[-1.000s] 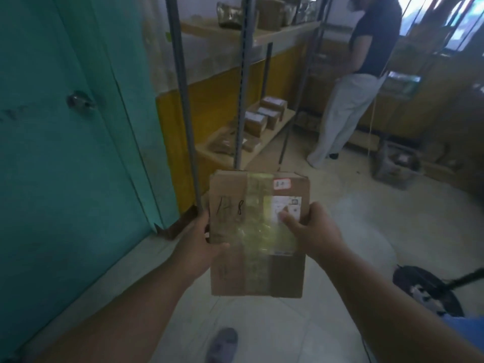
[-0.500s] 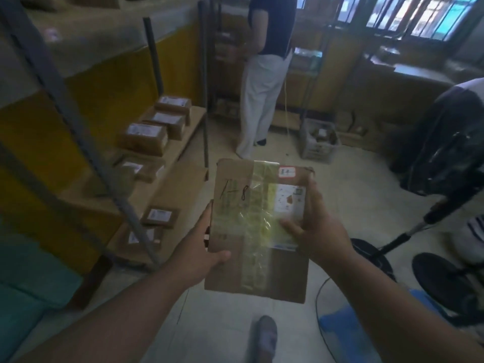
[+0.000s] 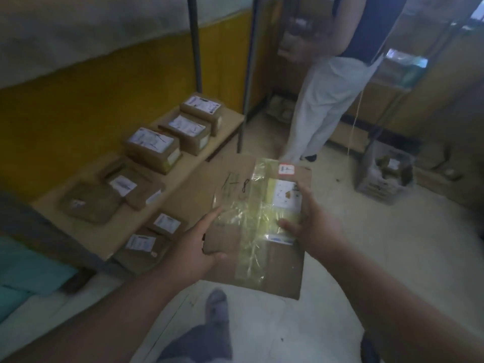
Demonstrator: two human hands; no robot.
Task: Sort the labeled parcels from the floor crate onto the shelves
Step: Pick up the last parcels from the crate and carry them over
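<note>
I hold a flat brown cardboard parcel (image 3: 272,263) in front of me with both hands. It carries clear tape, a white label, a small red sticker and handwriting. My left hand (image 3: 195,251) grips its left edge, thumb on top. My right hand (image 3: 313,227) grips the right side, thumb across the white label. The low wooden shelf (image 3: 199,189) lies just left of the parcel, with several labeled boxes (image 3: 153,148) on it. More parcels (image 3: 146,244) sit beneath that shelf. A floor crate (image 3: 386,176) with items stands at the right.
A person in white trousers (image 3: 324,100) stands at the far end of the shelf. Grey metal shelf posts (image 3: 195,43) rise behind the boxes. A yellow wall band runs behind the shelf. My foot (image 3: 216,305) is on the pale floor below the parcel.
My view has swung right and down from the teal door to the low shelf, which is now closer. Both hands keep the same hold on the parcel, now tilted toward the shelf.
</note>
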